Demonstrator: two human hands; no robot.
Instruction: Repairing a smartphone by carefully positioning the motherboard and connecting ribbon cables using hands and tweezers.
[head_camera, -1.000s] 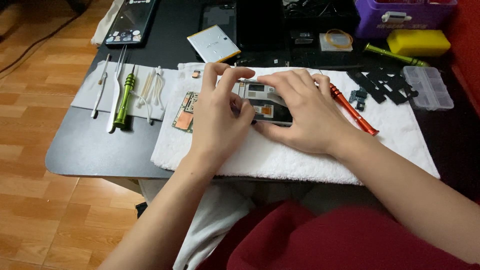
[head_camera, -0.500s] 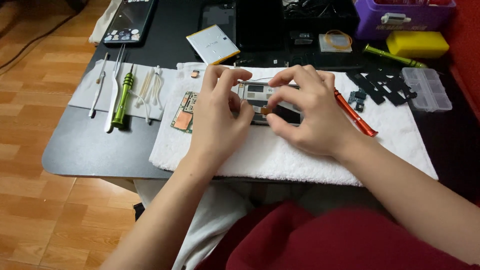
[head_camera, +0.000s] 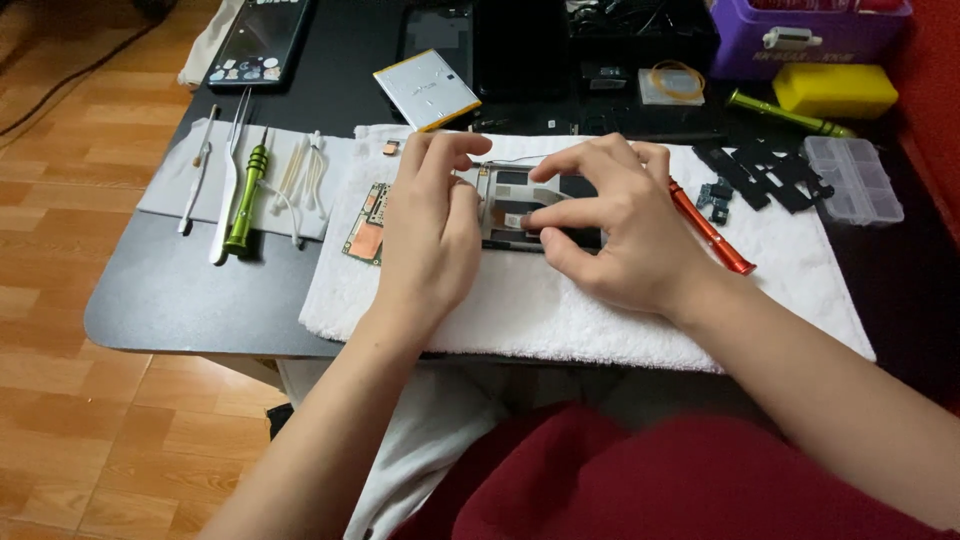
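Both hands' curled fingers (head_camera: 560, 213) seemingly pinching the opened phone frame (head_camera: 540, 208) on towel (head_camera: 560, 300).

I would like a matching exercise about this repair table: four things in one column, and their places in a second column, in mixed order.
Things:
1. green screwdriver
2. orange screwdriver
3. clear parts box
4. flat battery

Places:
A. on the white towel, right of the right hand
B. on the dark table beyond the towel
C. on the grey cloth at the left
D. at the towel's far right corner

Pairs: 1-C, 2-A, 3-D, 4-B
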